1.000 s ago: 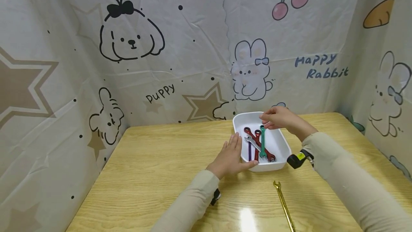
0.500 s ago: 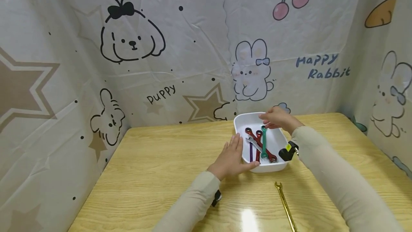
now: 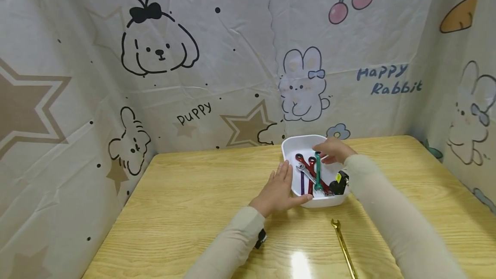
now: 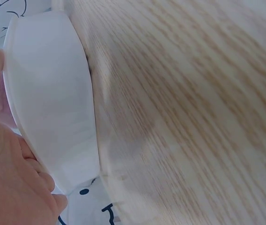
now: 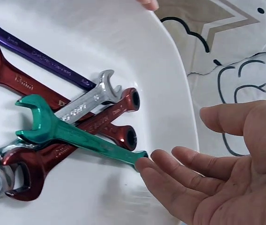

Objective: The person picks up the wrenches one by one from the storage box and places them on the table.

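Note:
Several wrenches lie in a white tray (image 3: 291, 144). On top of the pile is a green wrench (image 5: 88, 140), crossing red wrenches (image 5: 23, 84) and a silver wrench (image 5: 84, 104); a purple wrench (image 5: 41, 58) lies beside them. My right hand (image 3: 337, 150) reaches over the tray's right side, fingers loosely spread and thumb apart. In the right wrist view, one fingertip is right at the green wrench's ring end. Against the tray's left side rests my left hand (image 3: 272, 190), fingers extended along the rim and thumb over the near edge.
A gold wrench (image 3: 343, 248) lies on the wooden table (image 3: 193, 210) in front of the tray. Behind the table's far edge hangs a printed cloth (image 3: 232, 55), which also covers both sides. A black wrist camera (image 3: 339, 183) overlaps the tray's right rim.
My right hand has moved lower and slightly right, toward the green wrench's far end, and its forearm has swung left. The left hand and the tray stay put.

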A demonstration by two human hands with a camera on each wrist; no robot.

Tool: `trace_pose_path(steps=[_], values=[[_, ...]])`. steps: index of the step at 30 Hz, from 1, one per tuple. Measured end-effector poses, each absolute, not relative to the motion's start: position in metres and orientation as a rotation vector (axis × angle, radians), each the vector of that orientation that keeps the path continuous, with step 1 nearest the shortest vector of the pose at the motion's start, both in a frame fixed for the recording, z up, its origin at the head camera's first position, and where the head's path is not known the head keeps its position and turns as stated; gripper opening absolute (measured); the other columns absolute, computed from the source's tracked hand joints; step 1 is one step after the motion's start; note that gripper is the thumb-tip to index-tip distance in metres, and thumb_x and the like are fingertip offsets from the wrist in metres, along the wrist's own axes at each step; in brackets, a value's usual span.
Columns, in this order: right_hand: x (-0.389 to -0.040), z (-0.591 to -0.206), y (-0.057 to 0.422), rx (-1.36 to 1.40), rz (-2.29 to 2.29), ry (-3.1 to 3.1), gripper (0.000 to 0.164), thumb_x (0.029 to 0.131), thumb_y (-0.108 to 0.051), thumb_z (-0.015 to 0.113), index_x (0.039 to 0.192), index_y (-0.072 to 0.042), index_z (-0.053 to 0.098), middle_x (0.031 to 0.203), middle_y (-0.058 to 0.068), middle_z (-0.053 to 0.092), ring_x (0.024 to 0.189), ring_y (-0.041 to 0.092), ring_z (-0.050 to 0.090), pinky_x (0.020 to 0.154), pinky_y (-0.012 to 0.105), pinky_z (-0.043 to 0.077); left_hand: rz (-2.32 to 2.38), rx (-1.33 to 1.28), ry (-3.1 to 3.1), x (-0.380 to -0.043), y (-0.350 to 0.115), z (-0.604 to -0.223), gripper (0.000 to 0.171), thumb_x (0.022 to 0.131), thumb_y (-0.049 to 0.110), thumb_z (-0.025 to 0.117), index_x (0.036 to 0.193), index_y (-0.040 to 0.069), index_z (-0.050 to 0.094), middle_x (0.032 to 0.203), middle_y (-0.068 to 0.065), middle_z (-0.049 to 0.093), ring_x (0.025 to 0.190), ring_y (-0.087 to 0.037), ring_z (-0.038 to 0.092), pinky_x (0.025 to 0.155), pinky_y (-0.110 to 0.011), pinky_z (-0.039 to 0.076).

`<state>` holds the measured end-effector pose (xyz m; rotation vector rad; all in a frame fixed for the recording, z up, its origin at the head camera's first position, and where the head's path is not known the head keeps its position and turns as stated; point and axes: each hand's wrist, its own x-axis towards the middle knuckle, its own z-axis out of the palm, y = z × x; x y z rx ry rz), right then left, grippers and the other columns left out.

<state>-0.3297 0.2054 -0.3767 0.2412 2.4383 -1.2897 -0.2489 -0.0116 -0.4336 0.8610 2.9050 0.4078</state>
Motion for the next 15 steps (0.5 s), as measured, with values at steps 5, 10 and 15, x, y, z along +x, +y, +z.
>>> trace_pose_path(steps=[5,10,15], values=[[-0.328,-0.384,0.202,0.268,-1.274,2.426,0.055,0.096,-0.022,0.051,0.131,0.018,0.038,0.123,0.034,0.051,0.106,0.039,0.059,0.091,0.041,0.053,0.403,0.857,2.907,-0.249,-0.011,-0.434,0.106,0.086,0.076,0.039,0.152,-0.001,0.008,0.16,-0.017,-0.001,0.148,-0.026,-0.001,0.119,-0.042,0.011],[-0.328,-0.392,0.199,0.287,-1.258,2.404,0.058,0.095,-0.022,0.052,0.134,0.016,0.034,0.125,0.037,0.048,0.107,0.042,0.058,0.086,0.041,0.055,0.42,0.847,2.909,-0.247,-0.012,-0.432,0.107,0.085,0.077,0.039,0.153,0.001,0.007,0.16,-0.015,-0.001,0.147,-0.024,-0.002,0.119,-0.041,0.009],[-0.33,-0.399,0.194,0.367,-1.272,2.371,0.058,0.093,-0.02,0.053,0.135,0.015,0.033,0.126,0.037,0.047,0.106,0.041,0.056,0.086,0.042,0.055,0.438,0.843,2.907,-0.248,-0.011,-0.433,0.107,0.085,0.077,0.039,0.153,0.001,0.007,0.161,-0.015,-0.002,0.147,-0.023,-0.003,0.119,-0.041,0.009]])
